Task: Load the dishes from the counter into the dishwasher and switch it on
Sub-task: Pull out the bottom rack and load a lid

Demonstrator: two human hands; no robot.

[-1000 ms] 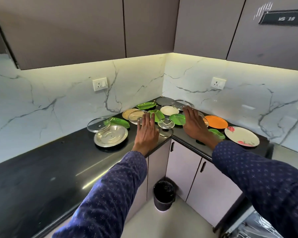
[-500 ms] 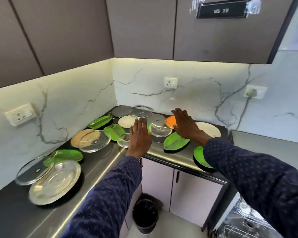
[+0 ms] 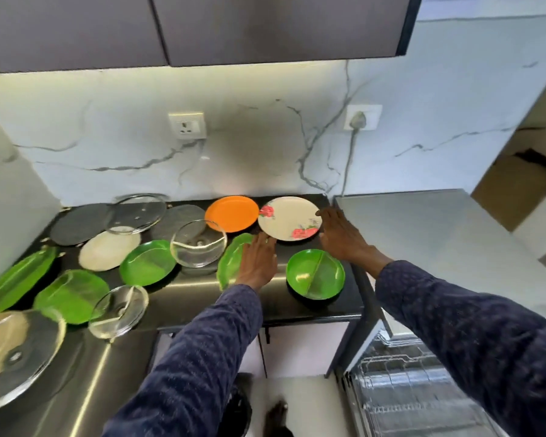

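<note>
Floral white plate (image 3: 289, 218) is now what your hands have swung over to: right hand (image 3: 341, 236) flat-fingered at its right rim, left hand (image 3: 256, 261) flat-fingered at its near-left edge. Nothing is gripped; the dishwasher (image 3: 401, 402) below-right stands open, so loading can begin.

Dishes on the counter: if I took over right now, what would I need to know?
Left hand: open, flat by the near edge of the white round plate with red flowers.
Right hand: open, at that plate's right rim.
Orange round plate, green divided plate, glass lids and the rest lie on the black counter.
Dishwasher rack: open; no dishes visible.
Left: load everything, switch on.
</note>
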